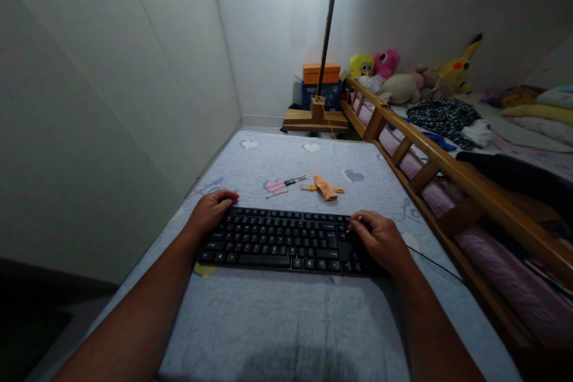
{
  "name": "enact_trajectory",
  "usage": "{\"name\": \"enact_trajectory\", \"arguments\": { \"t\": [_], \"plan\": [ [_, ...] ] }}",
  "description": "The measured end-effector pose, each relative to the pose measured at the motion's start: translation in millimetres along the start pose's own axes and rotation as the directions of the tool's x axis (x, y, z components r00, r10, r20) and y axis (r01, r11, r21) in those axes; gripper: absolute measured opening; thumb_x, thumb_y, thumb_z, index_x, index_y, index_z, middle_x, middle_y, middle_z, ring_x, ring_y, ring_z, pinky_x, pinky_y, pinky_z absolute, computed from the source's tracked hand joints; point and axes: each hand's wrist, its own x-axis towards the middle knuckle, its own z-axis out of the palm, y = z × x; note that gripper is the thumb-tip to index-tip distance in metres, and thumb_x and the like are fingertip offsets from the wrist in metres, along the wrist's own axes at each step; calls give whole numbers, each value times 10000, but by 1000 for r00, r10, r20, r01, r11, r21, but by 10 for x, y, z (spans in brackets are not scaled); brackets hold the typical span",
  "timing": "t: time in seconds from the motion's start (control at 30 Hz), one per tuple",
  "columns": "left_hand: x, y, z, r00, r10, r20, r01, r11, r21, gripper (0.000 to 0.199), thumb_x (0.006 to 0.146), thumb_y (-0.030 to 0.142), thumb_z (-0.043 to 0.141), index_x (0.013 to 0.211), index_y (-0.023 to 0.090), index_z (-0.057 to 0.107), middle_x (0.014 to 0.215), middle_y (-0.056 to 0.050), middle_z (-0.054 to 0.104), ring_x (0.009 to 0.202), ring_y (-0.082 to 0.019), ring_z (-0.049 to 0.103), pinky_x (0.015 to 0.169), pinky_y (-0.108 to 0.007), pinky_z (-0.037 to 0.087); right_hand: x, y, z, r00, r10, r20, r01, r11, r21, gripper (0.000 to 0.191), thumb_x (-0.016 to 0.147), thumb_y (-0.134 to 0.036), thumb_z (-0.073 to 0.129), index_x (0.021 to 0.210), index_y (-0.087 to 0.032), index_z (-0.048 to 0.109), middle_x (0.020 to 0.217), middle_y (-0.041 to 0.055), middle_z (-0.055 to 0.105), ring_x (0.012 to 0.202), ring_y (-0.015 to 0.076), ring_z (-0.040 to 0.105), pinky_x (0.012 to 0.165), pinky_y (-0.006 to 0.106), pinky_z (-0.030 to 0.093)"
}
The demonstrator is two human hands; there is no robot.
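Observation:
A black computer keyboard [273,239] lies flat on the bed-like surface in front of me. My left hand [212,210] grips its far left corner, thumb towards the keys and the other fingers curled at the back edge. Over the right end of the keys, my right hand [376,236] pinches a thin white-tipped stick, which looks like a cotton swab [350,230]. Its tip is close to the navigation keys; whether it touches them I cannot tell. Behind the keyboard lie another cotton swab [277,194], a slim black-handled metal tool [293,181] and a yellow-handled brush [308,187] under an orange cloth [326,189].
The surface has a pale blue heart-patterned cover [286,316]. A wooden rail [430,149] runs along the right, with soft toys [403,88] and clothes beyond. White cupboard doors [134,83] rise at the left. The keyboard's cable [434,261] leads right. A stand [317,113] is behind.

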Motion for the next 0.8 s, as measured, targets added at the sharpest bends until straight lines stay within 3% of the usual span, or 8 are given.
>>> {"name": "enact_trajectory", "arguments": {
  "t": [0.8],
  "plan": [
    [16,-28,-6,1000,3,-7,-3,1000,-22,276,641,392,587,792,233,755,900,-45,802,950,-318,710,999,-461,530,0,33,-6,1000,-8,-30,8,1000,-26,201,892,-335,519,794,-243,668,792,39,727,769,211,669,759,329,481]
  ]
}}
